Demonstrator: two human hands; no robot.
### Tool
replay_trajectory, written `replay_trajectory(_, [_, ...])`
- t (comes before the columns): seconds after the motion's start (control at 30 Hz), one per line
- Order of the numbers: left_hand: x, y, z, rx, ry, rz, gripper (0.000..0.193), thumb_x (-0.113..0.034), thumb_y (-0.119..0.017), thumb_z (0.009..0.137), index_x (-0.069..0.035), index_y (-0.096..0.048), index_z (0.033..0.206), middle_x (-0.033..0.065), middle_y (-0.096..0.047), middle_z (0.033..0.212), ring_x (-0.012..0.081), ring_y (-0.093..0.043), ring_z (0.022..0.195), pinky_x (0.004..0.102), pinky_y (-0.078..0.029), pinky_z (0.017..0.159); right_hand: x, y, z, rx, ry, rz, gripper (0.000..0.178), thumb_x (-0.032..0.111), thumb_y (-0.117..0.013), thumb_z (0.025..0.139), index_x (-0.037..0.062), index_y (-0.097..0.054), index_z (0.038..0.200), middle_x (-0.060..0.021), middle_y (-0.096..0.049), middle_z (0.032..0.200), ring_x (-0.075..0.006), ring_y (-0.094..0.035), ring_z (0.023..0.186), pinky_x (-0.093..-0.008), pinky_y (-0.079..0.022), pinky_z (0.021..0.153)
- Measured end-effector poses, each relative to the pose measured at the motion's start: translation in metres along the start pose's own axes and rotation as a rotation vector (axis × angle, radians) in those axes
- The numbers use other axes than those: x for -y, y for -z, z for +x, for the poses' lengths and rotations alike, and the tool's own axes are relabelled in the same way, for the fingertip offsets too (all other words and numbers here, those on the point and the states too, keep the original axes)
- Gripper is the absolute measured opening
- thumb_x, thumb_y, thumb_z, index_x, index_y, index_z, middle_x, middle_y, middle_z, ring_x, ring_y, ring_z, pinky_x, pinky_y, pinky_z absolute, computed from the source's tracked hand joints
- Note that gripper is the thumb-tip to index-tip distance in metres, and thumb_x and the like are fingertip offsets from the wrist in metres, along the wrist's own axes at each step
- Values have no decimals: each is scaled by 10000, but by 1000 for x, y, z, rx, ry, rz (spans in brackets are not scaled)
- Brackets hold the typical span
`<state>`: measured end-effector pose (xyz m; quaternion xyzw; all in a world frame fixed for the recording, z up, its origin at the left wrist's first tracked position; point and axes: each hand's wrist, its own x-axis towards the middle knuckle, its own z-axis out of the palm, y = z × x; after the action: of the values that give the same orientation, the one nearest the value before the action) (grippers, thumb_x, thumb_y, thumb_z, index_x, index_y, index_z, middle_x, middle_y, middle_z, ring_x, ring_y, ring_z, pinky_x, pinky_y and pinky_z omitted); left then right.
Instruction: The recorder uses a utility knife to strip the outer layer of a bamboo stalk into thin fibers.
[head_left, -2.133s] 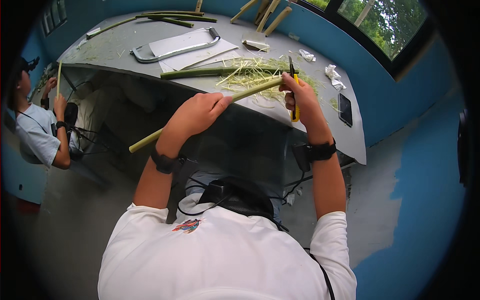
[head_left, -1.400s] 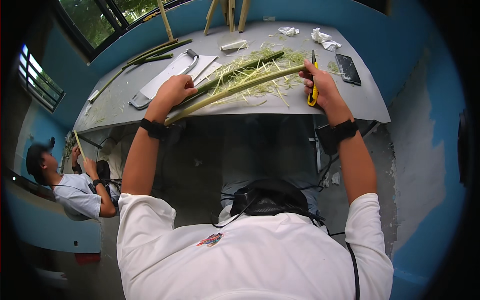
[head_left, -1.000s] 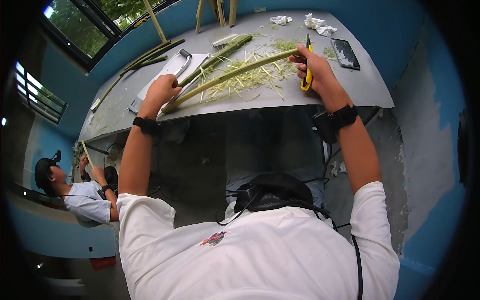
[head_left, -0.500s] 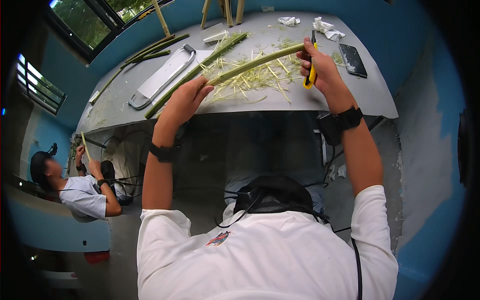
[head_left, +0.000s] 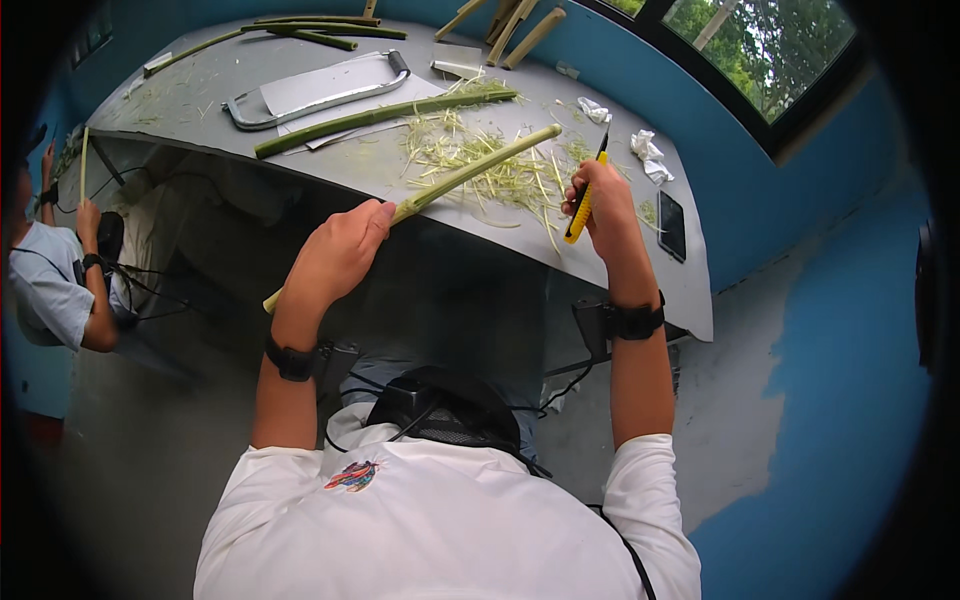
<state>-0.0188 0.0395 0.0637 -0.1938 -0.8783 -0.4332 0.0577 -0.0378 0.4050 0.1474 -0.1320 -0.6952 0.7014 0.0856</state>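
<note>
My left hand [head_left: 343, 248] is closed around a pale green bamboo stick [head_left: 478, 166]. The stick slants up and right past the table edge, and its lower end sticks out below my wrist. My right hand [head_left: 606, 206] grips a yellow utility knife [head_left: 580, 212] with its dark blade pointing up, apart from the stick's far end. Beneath the stick, a heap of thin green shavings [head_left: 480, 165] covers part of the grey table [head_left: 360, 160].
A thick green bamboo pole [head_left: 370, 118] and a hacksaw [head_left: 330, 102] lie left of the shavings. More poles [head_left: 310, 30] rest at the back left. Crumpled tissues [head_left: 648, 152] and a phone [head_left: 671, 226] are at right. Another person [head_left: 65, 265] sits at far left, holding a stick.
The view has swung right. My right hand has come away from the stick's far end, still holding the knife. The left hand keeps the stick, whose lower end now shows below my wrist.
</note>
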Motion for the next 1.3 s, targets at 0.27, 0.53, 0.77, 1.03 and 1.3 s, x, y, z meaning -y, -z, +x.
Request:
replay_trajectory(0.27, [46, 1, -9, 137, 13, -177, 470, -405, -474, 1210, -18, -585, 969, 109, -567, 752, 280, -558, 677, 412, -491, 689, -24, -43, 2, 70, 479, -1023, 494, 494, -524, 1193, 5, -586, 1169, -182, -675, 904, -283, -692, 754, -433, -547, 713])
replay_trajectory(0.53, [61, 5, -19, 235, 190, -354, 611, -540, -418, 1200, -1, -636, 1011, 221, -638, 832, 396, -614, 770, 459, -531, 762, -26, -100, -29, 159, 614, -1195, 676, 607, -580, 1125, -4, -651, 844, -281, -668, 744, -521, -656, 734, -579, -497, 674])
replay_trajectory(0.77, [41, 5, -42, -7, 235, -28, 598, -572, -499, 1171, -16, -617, 986, 245, -615, 762, 495, -609, 750, 529, -509, 694, -66, -113, -14, 118, 708, -1166, 686, 622, -593, 1107, 4, -651, 816, -286, -677, 736, -517, -678, 724, -602, -510, 671])
replay_trajectory(1.03, [13, 15, -41, -78, 156, 238, 521, -478, -527, 1178, -20, -580, 936, 258, -642, 779, 530, -641, 821, 598, -491, 695, -74, -113, -7, 25, 578, -1218, 749, 687, -590, 1064, 8, -742, 786, -294, -720, 779, -513, -719, 772, -605, -568, 726])
replay_trajectory(1.3, [18, 11, -37, -57, 137, 271, 570, -483, -540, 1170, -13, -630, 862, 259, -707, 805, 512, -702, 816, 601, -561, 713, -65, -104, -9, 78, 525, -1159, 783, 733, -590, 1044, 14, -772, 792, -278, -731, 777, -505, -728, 781, -589, -576, 740])
